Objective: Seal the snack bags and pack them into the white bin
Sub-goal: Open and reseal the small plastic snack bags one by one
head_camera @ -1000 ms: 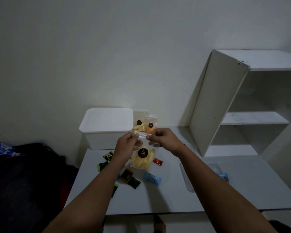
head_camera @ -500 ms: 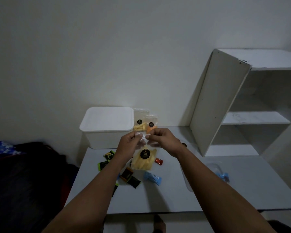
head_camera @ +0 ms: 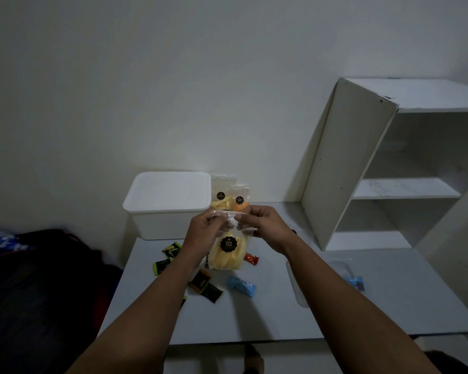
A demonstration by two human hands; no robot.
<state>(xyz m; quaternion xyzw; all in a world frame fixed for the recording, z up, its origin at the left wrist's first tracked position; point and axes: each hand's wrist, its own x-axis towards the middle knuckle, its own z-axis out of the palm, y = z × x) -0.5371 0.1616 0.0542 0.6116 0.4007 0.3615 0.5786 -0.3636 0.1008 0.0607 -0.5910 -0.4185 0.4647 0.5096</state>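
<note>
Clear snack bag pinched in both hands' grip, left hand, right hand, above scattered wrappers.

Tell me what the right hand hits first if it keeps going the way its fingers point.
The right hand points leftward, so it would probably meet the left hand first, both pinching the clear snack bag of yellow sticks; depth is unclear.

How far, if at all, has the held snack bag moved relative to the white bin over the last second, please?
No real move: the held snack bag hangs just right of the white bin, its top pinched by the left hand and right hand, as before.
</note>
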